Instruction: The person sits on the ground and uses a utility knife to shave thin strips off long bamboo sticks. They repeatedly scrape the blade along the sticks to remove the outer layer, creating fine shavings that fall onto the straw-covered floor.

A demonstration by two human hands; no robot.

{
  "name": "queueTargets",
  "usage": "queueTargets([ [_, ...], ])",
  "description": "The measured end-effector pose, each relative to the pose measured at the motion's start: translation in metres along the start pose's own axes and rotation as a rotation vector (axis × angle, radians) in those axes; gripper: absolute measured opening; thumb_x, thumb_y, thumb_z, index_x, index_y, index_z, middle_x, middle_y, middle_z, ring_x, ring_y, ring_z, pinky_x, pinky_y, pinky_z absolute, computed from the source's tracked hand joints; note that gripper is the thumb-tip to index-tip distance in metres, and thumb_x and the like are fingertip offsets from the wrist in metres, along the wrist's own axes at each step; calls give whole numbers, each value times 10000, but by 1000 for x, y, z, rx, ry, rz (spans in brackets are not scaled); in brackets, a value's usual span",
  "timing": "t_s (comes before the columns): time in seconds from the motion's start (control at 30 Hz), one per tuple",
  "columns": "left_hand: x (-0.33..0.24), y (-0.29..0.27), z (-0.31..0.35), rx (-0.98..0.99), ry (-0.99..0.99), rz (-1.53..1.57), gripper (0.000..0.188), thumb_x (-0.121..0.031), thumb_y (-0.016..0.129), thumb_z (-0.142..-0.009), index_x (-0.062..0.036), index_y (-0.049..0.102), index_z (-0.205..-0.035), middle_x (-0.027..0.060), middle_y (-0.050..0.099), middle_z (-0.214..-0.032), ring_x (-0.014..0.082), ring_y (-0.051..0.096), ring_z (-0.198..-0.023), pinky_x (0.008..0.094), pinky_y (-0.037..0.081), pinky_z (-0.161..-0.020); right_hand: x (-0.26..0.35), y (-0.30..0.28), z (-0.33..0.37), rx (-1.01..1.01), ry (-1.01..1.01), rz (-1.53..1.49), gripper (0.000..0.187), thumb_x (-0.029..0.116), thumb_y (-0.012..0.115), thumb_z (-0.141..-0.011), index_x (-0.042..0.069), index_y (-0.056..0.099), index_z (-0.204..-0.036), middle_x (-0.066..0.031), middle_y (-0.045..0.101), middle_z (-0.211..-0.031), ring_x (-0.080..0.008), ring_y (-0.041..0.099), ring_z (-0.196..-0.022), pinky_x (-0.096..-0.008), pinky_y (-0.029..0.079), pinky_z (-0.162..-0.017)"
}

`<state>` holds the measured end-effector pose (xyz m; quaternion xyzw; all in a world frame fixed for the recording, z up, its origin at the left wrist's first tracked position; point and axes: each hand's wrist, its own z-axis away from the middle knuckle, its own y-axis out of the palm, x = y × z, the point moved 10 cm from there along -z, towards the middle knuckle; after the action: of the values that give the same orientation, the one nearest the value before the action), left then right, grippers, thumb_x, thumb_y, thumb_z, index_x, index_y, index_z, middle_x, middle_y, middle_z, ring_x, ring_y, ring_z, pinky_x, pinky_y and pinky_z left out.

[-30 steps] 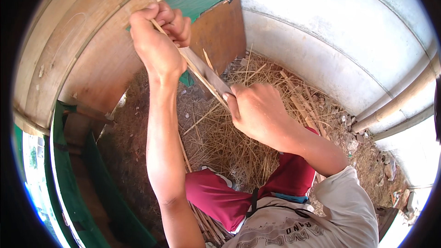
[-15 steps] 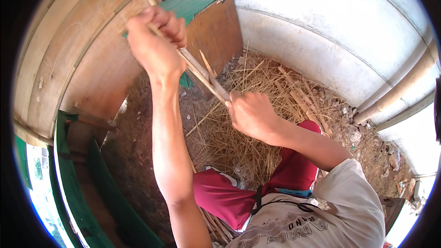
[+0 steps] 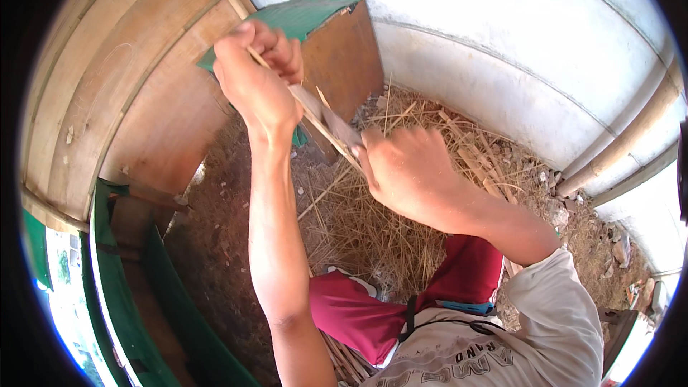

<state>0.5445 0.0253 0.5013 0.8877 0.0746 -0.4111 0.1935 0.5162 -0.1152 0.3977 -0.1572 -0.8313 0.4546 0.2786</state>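
Up at centre left, my left hand (image 3: 259,75) is closed round a thin bamboo strip (image 3: 322,120), which slants down and to the right. My right hand (image 3: 408,175) grips a knife, its handle hidden in the fist. The broad greyish blade (image 3: 342,129) lies along the strip and points up toward my left hand. The strip's lower end passes by the right hand's thumb. Below both hands, a heap of straw-coloured shavings (image 3: 387,233) covers the ground between my legs.
A brown wooden box (image 3: 340,54) with a green cover stands at the back. Wood panels (image 3: 143,79) line the left, white sheeting (image 3: 487,57) the back right. Split pieces (image 3: 487,172) and rubble lie at right. Several thin sticks (image 3: 347,358) lie near my lap; green-edged boards (image 3: 115,265) stand lower left.
Both hands have shifted slightly right. The blade has turned, showing more of its flat side against the strip. The left hand is less blurred.
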Motion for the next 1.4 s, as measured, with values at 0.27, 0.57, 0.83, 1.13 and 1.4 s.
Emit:
queueTargets([
  [0.27,4,14,-6,-2,-20,-20,359,-318,401,-910,-119,277,-638,-16,234,-543,94,205,-473,295,138,-452,-24,34,5,62,30,64,219,197,549,-982,-13,564,-920,-115,593,-527,-291,615,-452,-440,481,-449],
  [0.57,8,19,-8,-7,-5,-11,371,-329,396,-921,-115,292,-636,-12,238,-531,97,220,-462,296,147,-447,-38,50,13,64,66,3,225,204,557,-969,-13,572,-916,-140,582,-525,-342,595,-437,-463,474,-460],
  [0.83,12,22,-5,-14,-12,-7,377,-329,388,-927,-110,311,-630,-11,257,-522,103,227,-453,292,166,-444,-52,72,18,216,158,-131,200,171,539,-983,-18,566,-923,-130,568,-512,-345,588,-439,-492,483,-492],
  [1.13,6,23,3,-61,18,-68,388,-319,384,-923,-84,339,-618,10,285,-512,105,270,-450,291,189,-433,-52,66,17,256,238,-194,222,150,556,-966,-39,583,-851,-166,562,-521,-374,596,-494,-500,481,-546],
  [1.4,-7,6,8,-115,73,-96,379,-310,402,-919,-87,317,-624,11,294,-529,110,257,-459,297,194,-435,-18,42,2,135,140,-116,256,145,551,-966,-47,582,-798,-199,576,-552,-409,604,-524,-507,489,-576],
])
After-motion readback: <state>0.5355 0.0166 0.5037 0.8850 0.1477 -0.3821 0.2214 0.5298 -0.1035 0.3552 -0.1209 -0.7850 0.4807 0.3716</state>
